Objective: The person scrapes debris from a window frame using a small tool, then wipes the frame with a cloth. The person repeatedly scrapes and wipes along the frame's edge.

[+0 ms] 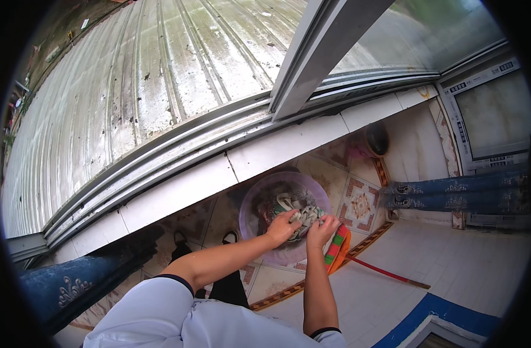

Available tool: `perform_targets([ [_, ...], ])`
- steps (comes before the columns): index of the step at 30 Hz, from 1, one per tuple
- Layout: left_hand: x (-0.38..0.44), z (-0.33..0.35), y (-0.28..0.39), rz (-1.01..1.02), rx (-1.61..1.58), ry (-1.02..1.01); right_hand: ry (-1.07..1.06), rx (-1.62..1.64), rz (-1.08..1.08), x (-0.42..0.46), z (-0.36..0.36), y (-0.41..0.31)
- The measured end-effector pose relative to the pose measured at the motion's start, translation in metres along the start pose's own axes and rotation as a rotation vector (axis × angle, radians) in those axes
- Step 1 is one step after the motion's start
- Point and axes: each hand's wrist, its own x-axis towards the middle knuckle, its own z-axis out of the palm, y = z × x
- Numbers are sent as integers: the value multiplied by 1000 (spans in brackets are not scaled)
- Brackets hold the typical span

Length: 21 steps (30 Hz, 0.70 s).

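Observation:
A bunched, wet patterned cloth in off-white, grey and green is held over a translucent purple plastic basin on the tiled floor. My left hand grips its left side, and my right hand grips the right side, close by. Water with suds shows in the basin, along with more dark and reddish fabric partly hidden beneath the cloth. Just right of the basin, near my right hand, lies an orange, green and red broom head with a red handle.
A white tiled window sill with metal sliding tracks runs beyond the basin, above a corrugated roof outside. A pink bucket stands in the far corner. Blue curtains hang at the left and right.

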Motion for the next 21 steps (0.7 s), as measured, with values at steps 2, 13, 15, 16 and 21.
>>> perform_targets([
  [2, 0, -2, -8, 70, 186, -63, -98, -124, -40, -15, 6, 2],
  [13, 36, -29, -69, 18, 543, -532, -581, -295, 20, 0, 54, 0],
  [15, 40, -34, -62, -133, 353, -464, -628, -74, 164, 27, 36, 8],
  [16, 35, -42, -44, -408, 22, -545, -541, 19, 127, 24, 23, 5],
  [21, 22, -35, -7, -730, -533, -424, -421, 829, 462, 19, -81, -84],
])
